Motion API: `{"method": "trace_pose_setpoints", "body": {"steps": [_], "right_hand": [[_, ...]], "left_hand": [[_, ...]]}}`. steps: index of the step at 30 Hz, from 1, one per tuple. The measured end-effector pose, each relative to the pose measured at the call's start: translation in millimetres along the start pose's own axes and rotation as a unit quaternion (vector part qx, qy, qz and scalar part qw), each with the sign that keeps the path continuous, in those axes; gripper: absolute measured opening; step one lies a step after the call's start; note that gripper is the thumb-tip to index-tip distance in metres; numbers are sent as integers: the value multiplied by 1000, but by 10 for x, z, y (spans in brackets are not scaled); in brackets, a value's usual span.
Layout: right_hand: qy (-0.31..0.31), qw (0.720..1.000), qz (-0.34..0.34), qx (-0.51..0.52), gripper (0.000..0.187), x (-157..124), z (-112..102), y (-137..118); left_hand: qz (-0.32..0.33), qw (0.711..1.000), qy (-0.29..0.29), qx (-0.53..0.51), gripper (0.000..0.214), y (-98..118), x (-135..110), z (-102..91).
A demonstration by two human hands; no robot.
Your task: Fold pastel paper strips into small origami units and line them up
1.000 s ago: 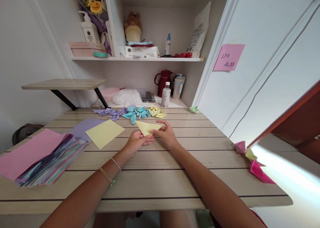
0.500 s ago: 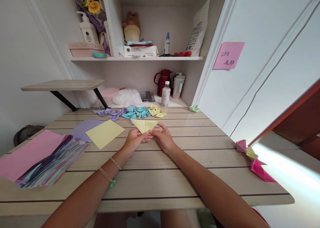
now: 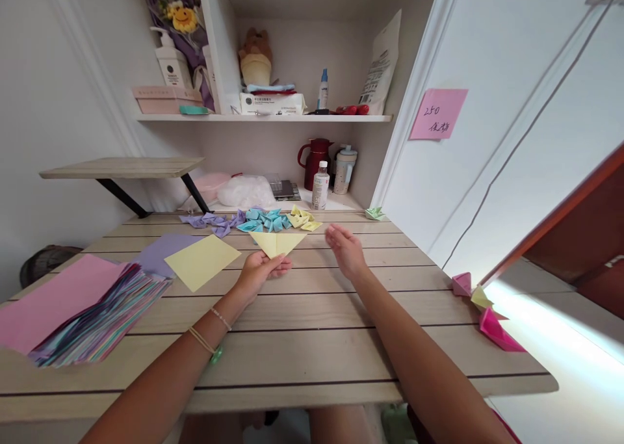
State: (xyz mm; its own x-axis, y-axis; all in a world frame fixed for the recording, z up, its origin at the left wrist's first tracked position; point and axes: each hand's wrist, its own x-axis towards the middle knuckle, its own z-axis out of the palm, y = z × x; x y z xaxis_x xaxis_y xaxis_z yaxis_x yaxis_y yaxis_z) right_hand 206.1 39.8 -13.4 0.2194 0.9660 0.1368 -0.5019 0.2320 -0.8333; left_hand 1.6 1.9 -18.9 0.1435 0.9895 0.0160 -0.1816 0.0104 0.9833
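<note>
My left hand (image 3: 263, 272) pinches the lower point of a yellow folded paper (image 3: 277, 242), a triangle with its long edge up and a crease down its middle. My right hand (image 3: 345, 250) is in the air to the right of the paper, apart from it, with loosely bent fingers and nothing in them. Behind the paper lie folded yellow paper pieces (image 3: 303, 219), blue ones (image 3: 266, 220) and purple ones (image 3: 214, 223). To the left of my left hand a flat yellow sheet (image 3: 202, 262) overlaps a purple sheet (image 3: 160, 252).
A thick stack of coloured paper (image 3: 82, 307) occupies the table's left side. Pink and yellow folded pieces, one a bright pink paper boat (image 3: 500, 331), sit along the right edge. A green folded piece (image 3: 375, 214) lies at the back right. Behind stand a bottle (image 3: 320, 185) and a red jug (image 3: 316, 164).
My right hand has let go of the folded yellow paper and moved right, away from it. My left hand still holds the paper. The view has shifted slightly.
</note>
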Motion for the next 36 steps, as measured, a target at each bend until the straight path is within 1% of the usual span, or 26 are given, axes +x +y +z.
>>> {"method": "trace_pose_setpoints", "body": {"steps": [1, 2, 3, 4, 5, 8, 11, 14, 16, 18, 20, 22, 26, 28, 31, 33, 36], "right_hand": [[-55, 997, 34, -35, 31, -54, 45, 14], [-119, 988, 70, -68, 31, -118, 104, 42], [-164, 978, 85, -93, 31, -183, 168, 76], [-182, 974, 72, -114, 29, -241, 229, 112], [-189, 972, 51, -132, 28, -287, 280, 142], [-159, 976, 24, -145, 27, -337, 340, 181], [-153, 977, 34, -147, 29, -304, 304, 158], [-140, 979, 36, -145, 31, -273, 269, 139], [-126, 980, 35, -147, 33, -265, 261, 143], [-129, 979, 39, -151, 34, -264, 261, 151], [-144, 976, 45, -156, 33, -266, 262, 150], [-178, 970, 59, -153, 33, -270, 262, 134], [-255, 954, 125, -97, 31, -287, 250, 93], [-271, 946, 162, -68, 29, -300, 240, 94], [-295, 932, 204, -48, 30, -325, 235, 128], [-306, 927, 212, -40, 31, -341, 243, 156], [-300, 930, 208, -33, 31, -355, 262, 184]], "left_hand": [[-1, 1000, -2, 2, 28, -1, 9, -5], [-4, 1000, -6, 5, 29, -6, 18, -8], [-7, 1000, -11, 10, 29, -15, 27, -9], [-10, 1000, -16, 14, 30, -25, 35, -9], [-11, 1000, -20, 17, 30, -37, 41, -10], [-16, 999, -27, 27, 29, -60, 46, -18], [-20, 999, -37, 21, 30, -50, 44, -32], [-31, 998, -60, 14, 35, -34, 61, -53], [-39, 996, -74, 29, 38, -41, 87, -76], [-45, 994, -80, 61, 39, -62, 116, -106], [-50, 991, -80, 97, 40, -85, 139, -136], [-54, 987, -87, 125, 40, -94, 148, -164], [-53, 982, -113, 144, 41, -59, 143, -205], [-36, 986, -105, 126, 38, -35, 141, -219], [-16, 994, -82, 66, 34, -19, 140, -228], [-16, 997, -69, 23, 32, -22, 137, -223], [-27, 997, -63, -17, 33, -39, 131, -204]]}}
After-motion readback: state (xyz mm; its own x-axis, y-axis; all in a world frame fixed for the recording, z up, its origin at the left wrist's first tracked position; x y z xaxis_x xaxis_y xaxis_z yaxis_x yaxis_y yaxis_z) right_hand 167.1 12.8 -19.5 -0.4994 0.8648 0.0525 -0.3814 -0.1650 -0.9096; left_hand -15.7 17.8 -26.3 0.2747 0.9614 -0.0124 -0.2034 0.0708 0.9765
